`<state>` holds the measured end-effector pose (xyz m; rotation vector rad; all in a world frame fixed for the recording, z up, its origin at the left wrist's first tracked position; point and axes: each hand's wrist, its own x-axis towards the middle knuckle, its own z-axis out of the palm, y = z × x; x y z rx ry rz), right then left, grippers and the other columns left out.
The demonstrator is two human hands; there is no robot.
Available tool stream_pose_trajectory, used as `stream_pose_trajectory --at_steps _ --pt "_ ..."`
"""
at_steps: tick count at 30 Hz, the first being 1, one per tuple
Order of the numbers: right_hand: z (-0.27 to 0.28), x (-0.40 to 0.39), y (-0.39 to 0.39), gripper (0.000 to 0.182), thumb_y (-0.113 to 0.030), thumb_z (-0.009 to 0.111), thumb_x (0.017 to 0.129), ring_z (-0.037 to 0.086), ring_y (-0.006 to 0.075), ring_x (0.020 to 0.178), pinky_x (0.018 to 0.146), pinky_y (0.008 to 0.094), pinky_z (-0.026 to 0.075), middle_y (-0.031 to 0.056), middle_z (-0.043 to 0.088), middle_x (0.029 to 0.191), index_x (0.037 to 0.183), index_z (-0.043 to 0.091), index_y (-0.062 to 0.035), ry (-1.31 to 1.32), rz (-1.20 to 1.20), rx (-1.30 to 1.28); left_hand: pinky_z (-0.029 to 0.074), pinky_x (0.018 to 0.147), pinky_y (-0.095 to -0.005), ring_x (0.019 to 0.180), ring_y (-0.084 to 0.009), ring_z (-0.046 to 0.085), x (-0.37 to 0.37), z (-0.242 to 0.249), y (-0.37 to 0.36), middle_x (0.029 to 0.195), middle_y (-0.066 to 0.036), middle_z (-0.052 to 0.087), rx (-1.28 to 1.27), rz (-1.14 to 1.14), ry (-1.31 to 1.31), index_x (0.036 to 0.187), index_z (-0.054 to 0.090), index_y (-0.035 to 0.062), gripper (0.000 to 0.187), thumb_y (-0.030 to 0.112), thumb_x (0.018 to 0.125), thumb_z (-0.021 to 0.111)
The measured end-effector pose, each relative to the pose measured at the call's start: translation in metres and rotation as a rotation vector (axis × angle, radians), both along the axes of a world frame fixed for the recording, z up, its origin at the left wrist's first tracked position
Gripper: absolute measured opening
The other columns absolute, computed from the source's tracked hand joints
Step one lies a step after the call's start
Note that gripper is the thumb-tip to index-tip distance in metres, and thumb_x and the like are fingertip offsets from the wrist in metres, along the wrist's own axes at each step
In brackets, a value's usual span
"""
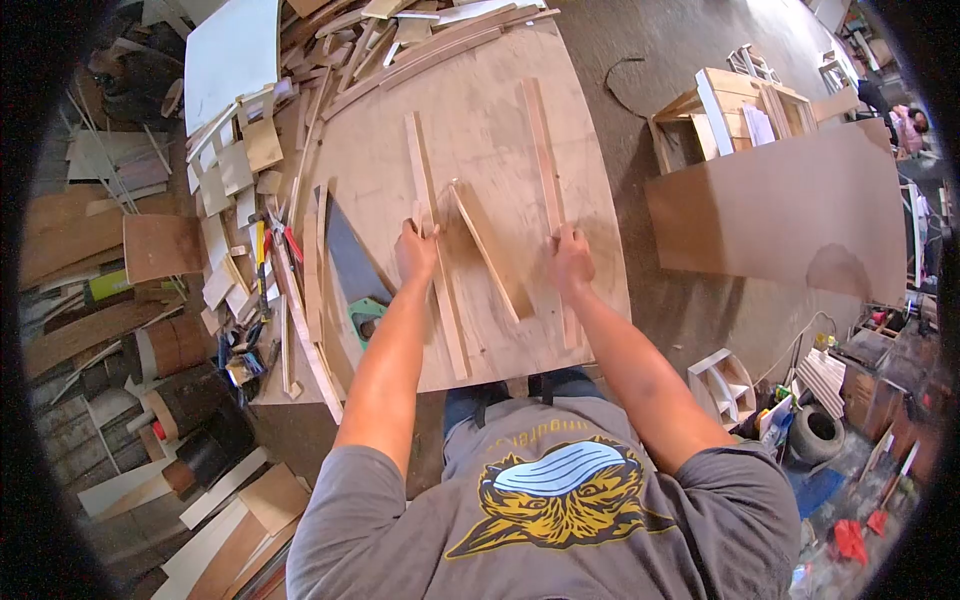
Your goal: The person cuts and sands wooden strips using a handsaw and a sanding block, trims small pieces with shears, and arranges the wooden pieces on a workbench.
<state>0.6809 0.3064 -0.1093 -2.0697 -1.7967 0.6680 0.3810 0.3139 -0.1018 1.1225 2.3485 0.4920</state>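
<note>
Two long wooden strips lie roughly parallel on a plywood tabletop (490, 90). My left hand (416, 254) is closed on the left wooden strip (450, 320) near its middle. On the other side, my right hand (571, 262) grips the right wooden strip (541, 140) with its fingers bent around the edge. Between the two strips a shorter wooden board (490, 250) stands on its narrow edge at a slant, touched by neither hand. Left of my left hand lies a handsaw (350, 255) with a green handle.
Offcuts (235, 170) and thin strips (430, 55) crowd the table's left and far sides. Pliers (287, 238) with red handles lie among them. To the right, a large brown panel (780, 220) leans by a wooden frame (745, 110). A tire (815, 435) sits lower right.
</note>
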Motion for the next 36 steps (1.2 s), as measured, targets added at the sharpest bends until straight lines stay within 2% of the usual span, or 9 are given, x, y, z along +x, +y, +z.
stream_pose_trajectory --at_steps 9,12,18,20,24,27,30,33,36 --pt "-0.003 0.008 -0.026 0.03 -0.029 0.071 0.091 0.064 0.0413 0.103 0.083 0.0537 0.053 0.018 0.063 0.109 0.108 0.057 -0.009 -0.048 -0.012 0.029 0.054 0.087 -0.0515 0.103 -0.0459 0.068 0.004 0.021 -0.016 0.105 -0.028 0.071 -0.03 -0.045 -0.017 0.114 0.059 -0.0023 0.057 0.038 0.082 0.084" --pt "-0.003 0.011 -0.044 0.032 -0.029 0.072 0.091 0.064 0.0413 0.101 0.083 0.0531 0.053 0.0186 0.063 0.111 0.111 0.058 -0.0078 -0.076 -0.01 -0.049 0.054 0.089 -0.0502 0.107 -0.0464 0.068 -0.004 0.008 -0.021 0.108 -0.031 0.07 -0.018 -0.08 -0.034 0.122 0.059 -0.006 0.073 0.045 0.078 0.085" --pt "0.008 -0.026 -0.09 0.033 -0.028 0.071 0.09 0.065 0.039 0.092 0.08 0.0509 0.054 0.0181 0.066 0.106 0.114 0.062 -0.0075 -0.265 0.144 0.225 0.054 0.091 -0.0507 0.107 -0.045 0.068 -0.005 0.012 -0.018 0.11 -0.027 0.071 -0.106 -0.091 -0.049 0.12 0.057 -0.0006 0.053 0.037 0.088 0.076" --pt "-0.025 -0.048 -0.113 0.033 -0.031 0.072 0.09 0.067 0.0374 0.086 0.076 0.0496 0.055 0.015 0.068 0.096 0.112 0.063 -0.0081 0.011 0.359 0.207 0.054 0.092 -0.051 0.107 -0.0453 0.068 -0.003 0.017 -0.017 0.112 -0.028 0.071 -0.114 -0.096 -0.027 0.123 0.056 0.0002 0.052 0.035 0.09 0.073" --pt "0.04 -0.125 -0.148 0.038 -0.037 0.072 0.09 0.071 0.0369 0.093 0.076 0.0485 0.056 0.014 0.071 0.093 0.113 0.062 -0.0079 0.027 0.36 -0.197 0.053 0.093 -0.0524 0.109 -0.0465 0.067 -0.004 0.02 -0.02 0.113 -0.029 0.069 -0.089 -0.117 -0.026 0.127 0.054 0.0009 0.051 0.033 0.091 0.071" --pt "0.05 -0.15 -0.152 0.037 -0.036 0.071 0.091 0.071 0.0378 0.094 0.077 0.0495 0.056 0.0162 0.072 0.1 0.112 0.061 -0.0075 0.155 0.297 -0.469 0.053 0.093 -0.0533 0.108 -0.0478 0.067 -0.008 0.019 -0.022 0.112 -0.031 0.069 -0.018 -0.158 -0.05 0.129 0.054 0.0005 0.051 0.03 0.091 0.07" --pt "0.027 -0.165 -0.165 0.036 -0.033 0.072 0.09 0.071 0.0377 0.09 0.075 0.0495 0.056 0.0157 0.071 0.101 0.112 0.06 -0.0071 0.16 0.126 -0.289 0.052 0.092 -0.0538 0.107 -0.0495 0.066 -0.019 -0.001 -0.02 0.11 -0.033 0.069 0.075 -0.184 -0.129 0.128 0.057 -0.0004 0.046 0.024 0.091 0.068" --pt "0.007 -0.166 -0.172 0.035 -0.029 0.072 0.089 0.07 0.0348 0.087 0.071 0.0479 0.057 0.0124 0.068 0.099 0.114 0.06 -0.0078 0.047 0.164 -0.126 0.053 0.092 -0.0534 0.107 -0.0503 0.066 -0.025 -0.001 -0.018 0.111 -0.034 0.068 0.063 -0.224 -0.275 0.125 0.06 -0.0033 0.042 0.019 0.09 0.065" --pt "0.003 -0.161 -0.177 0.039 -0.026 0.071 0.088 0.069 0.0315 0.087 0.069 0.0462 0.057 0.0103 0.065 0.097 0.122 0.059 -0.0096 -0.098 0.401 0.114 0.053 0.092 -0.0528 0.108 -0.0494 0.066 -0.024 -0.001 -0.016 0.111 -0.034 0.069 0.049 -0.21 -0.241 0.12 0.063 -0.0044 0.037 0.016 0.089 0.064"
